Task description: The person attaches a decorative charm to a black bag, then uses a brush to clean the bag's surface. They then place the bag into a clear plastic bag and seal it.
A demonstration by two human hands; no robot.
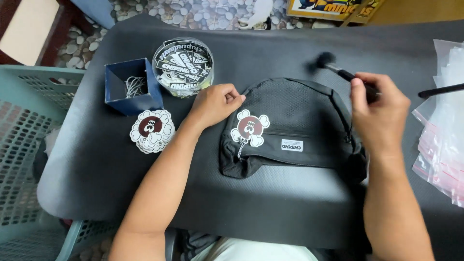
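A black bag (295,128) lay flat in the middle of the table (270,203), which was covered by a dark mat. A round maroon-and-white tag (250,128) hung on its front, over the zip pocket. The left hand (215,104) rested at the bag's upper left edge, its fingers curled in and touching the fabric, gripping nothing that could be made out. The right hand (379,108) hovered above the bag's right end, its thumb and fingers pinched on the handle of a black brush (338,70) whose blurred tuft pointed up and left. Left of the bag sat a stack of matching tags (151,131), a blue box (133,87) with white strings inside, and a clear round tub (183,67) of stickers. Clear plastic bags (442,145) lay at the right edge.
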